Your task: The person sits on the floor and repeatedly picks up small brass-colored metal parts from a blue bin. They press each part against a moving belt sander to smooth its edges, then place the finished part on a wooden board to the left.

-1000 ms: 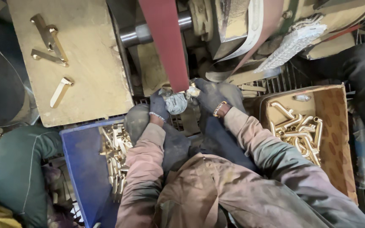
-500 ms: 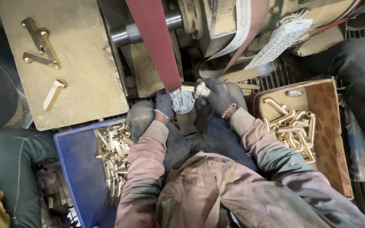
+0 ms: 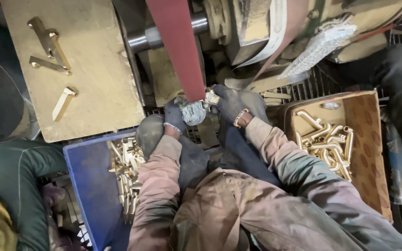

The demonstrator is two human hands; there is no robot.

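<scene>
Two gloved hands, left hand (image 3: pixel 175 116) + right hand (image 3: pixel 231 104), pinch rag-wrapped brass part (image 3: pixel 195 111) at belt's (image 3: pixel 177 51) 6 o'clock; we judge it stiff, heavy, slippery: hold by ends.

The small brass piece (image 3: pixel 211 97) pressed to the red sanding belt (image 3: pixel 177 51) is mostly hidden by the gloved right hand (image 3: pixel 231 104) and a rag. The belt runs off the frame at twelve o'clock. At seven o'clock, the blue crate (image 3: pixel 89 186) is cut by the edge and part-covered by a sleeve.
</scene>
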